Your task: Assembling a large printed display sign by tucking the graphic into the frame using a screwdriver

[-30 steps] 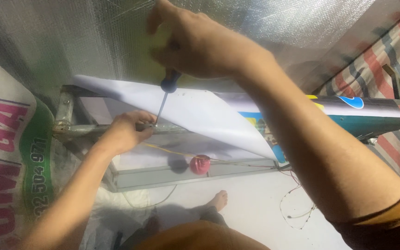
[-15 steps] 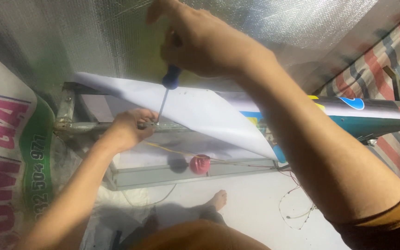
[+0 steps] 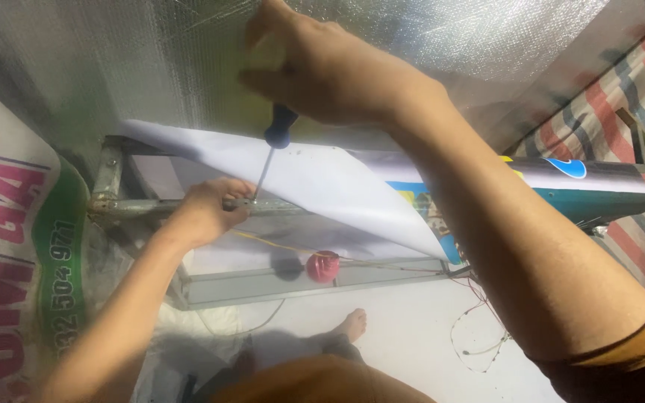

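Note:
My right hand (image 3: 330, 71) grips the dark blue handle of a screwdriver (image 3: 276, 142) from above. Its thin shaft slants down and left to a metal frame bar (image 3: 136, 205). My left hand (image 3: 210, 209) rests on that bar, fingers pinched at the screwdriver's tip, where something small is hidden under them. A white printed sheet (image 3: 315, 179) curls over the frame just behind the tool.
Silver foil sheeting (image 3: 113, 67) hangs behind the frame. A printed sack (image 3: 16, 269) lies at the left. A red round part (image 3: 322, 266) on a thin wire sits inside the frame. Below are my bare foot (image 3: 352, 325) and loose wires (image 3: 479, 336); striped cloth (image 3: 636, 97) is at right.
My right hand has turned slightly on the screwdriver handle. The left hand and the frame have stayed where they were.

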